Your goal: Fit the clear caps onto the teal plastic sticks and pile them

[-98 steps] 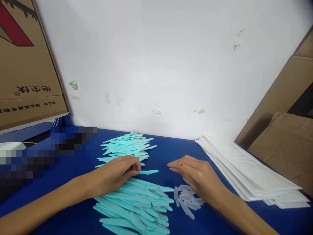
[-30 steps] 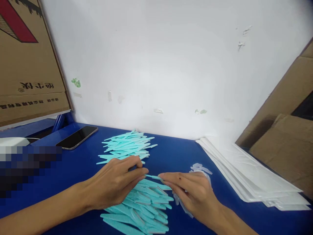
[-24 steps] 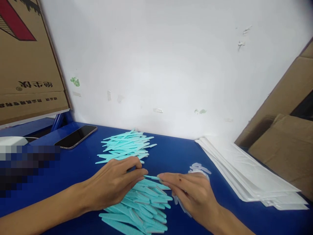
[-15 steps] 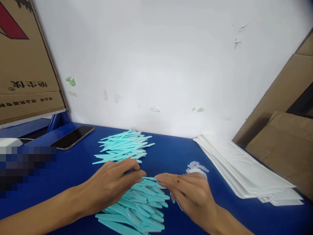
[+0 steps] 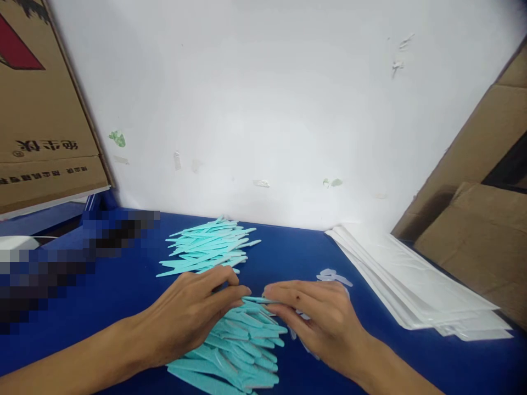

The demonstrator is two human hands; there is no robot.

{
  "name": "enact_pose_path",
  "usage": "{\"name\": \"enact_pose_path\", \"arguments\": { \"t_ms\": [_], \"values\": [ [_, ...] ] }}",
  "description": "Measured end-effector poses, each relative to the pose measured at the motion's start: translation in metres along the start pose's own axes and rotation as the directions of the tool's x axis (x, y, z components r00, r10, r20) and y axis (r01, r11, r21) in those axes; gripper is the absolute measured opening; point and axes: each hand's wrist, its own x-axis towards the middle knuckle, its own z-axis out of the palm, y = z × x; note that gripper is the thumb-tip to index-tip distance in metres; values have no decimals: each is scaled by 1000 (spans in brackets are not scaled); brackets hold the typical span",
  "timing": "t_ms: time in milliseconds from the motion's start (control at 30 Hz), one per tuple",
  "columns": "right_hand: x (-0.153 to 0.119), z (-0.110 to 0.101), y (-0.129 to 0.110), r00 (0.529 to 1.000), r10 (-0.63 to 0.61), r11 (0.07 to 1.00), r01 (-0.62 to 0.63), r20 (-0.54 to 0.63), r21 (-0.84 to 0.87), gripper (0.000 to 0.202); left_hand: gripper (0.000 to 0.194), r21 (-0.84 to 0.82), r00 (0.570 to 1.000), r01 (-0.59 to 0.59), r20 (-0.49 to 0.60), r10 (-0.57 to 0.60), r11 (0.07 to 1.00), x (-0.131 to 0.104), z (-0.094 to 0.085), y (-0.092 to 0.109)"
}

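Observation:
Between my two hands is a slim turquoise eyebrow razor (image 5: pixel 258 300), held level over a heap of similar razors (image 5: pixel 242 356). My left hand (image 5: pixel 197 312) pinches its left end between thumb and fingertips. At the other end, the thumb and fingers of my right hand (image 5: pixel 323 315) close on the razor, hiding its tip. Small translucent plastic pieces (image 5: pixel 334 276), like blade covers, lie behind and beneath my right hand. A second pile of turquoise razors (image 5: pixel 209 241) lies farther back, beyond my left hand.
A stack of flat white sheets or bags (image 5: pixel 415 285) lies on the blue table (image 5: pixel 284 252) at right. Cardboard boxes stand at left (image 5: pixel 45 109) and right (image 5: pixel 473 225). A white wall (image 5: pixel 263 109) rises behind. Pixelation covers part of the left side.
My right hand has shifted slightly up, its thumb and forefinger a little farther apart around the razor. The left hand keeps its pinch, moved very slightly right. Pixelation now covers the phone.

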Motion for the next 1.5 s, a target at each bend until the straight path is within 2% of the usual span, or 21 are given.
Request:
{"name": "enact_pose_path", "arguments": {
  "t_ms": [100, 167, 233, 300, 400, 467, 633, 733, 933, 1033, 1200, 1300, 1367, 1500],
  "values": [
    [3, -9, 6, 999, 42, 989, -45, -29, -142, 23, 25, 57, 999, 32, -35, -30, 998, 2, 2, -11],
    [4, -17, 14, 993, 98, 963, -113, -72, -244, 15, 24, 106, 995, 87, -58, -81, 991, 3, 2, -22],
    [5, -27, 24, 982, 158, 912, -186, -105, -366, 18, 26, 151, 988, 148, -64, -139, 977, 3, 1, -36],
    [6, -36, 35, 960, 267, 833, -275, -87, -479, 24, 29, 194, 982, 188, -61, -179, 963, 3, 0, -49],
    [5, -46, 50, 880, 471, 701, -417, -64, -578, 24, 34, 193, 974, 227, -27, -226, 955, 1, -2, -64],
    [3, -48, 58, 824, 562, 635, -488, -76, -598, 28, 35, 169, 968, 247, 1, -251, 954, -2, -2, -71],
    [-2, -45, 68, 725, 686, 546, -572, -66, -612, 25, 34, 134, 951, 298, 42, -306, 945, -6, 2, -80],
    [-3, -46, 69, 697, 715, 510, -576, -59, -639, 21, 38, 143, 948, 302, 55, -312, 942, -6, 2, -81],
    [-3, -48, 68, 678, 735, 521, -548, 18, -654, 16, 42, 169, 946, 279, 119, -301, 945, -5, 1, -78],
    [-3, -49, 69, 676, 733, 542, -511, 77, -667, 12, 44, 174, 952, 265, 107, -286, 948, -5, 2, -78],
    [-8, -54, 77, 642, 754, 525, -458, 142, -717, 12, 39, 159, 959, 249, 94, -266, 955, -4, 3, -74],
    [-16, -58, 85, 601, 773, 525, -428, 202, -735, 18, 34, 113, 970, 220, 78, -229, 969, -3, 0, -69],
    [-21, -61, 92, 572, 774, 558, -411, 273, -721, 22, 31, 58, 977, 194, 78, -198, 979, -1, -2, -65],
    [-26, -63, 99, 557, 745, 627, -394, 368, -672, 25, 22, -112, 974, 167, 175, -147, 980, 1, -9, -54]
  ]
}}
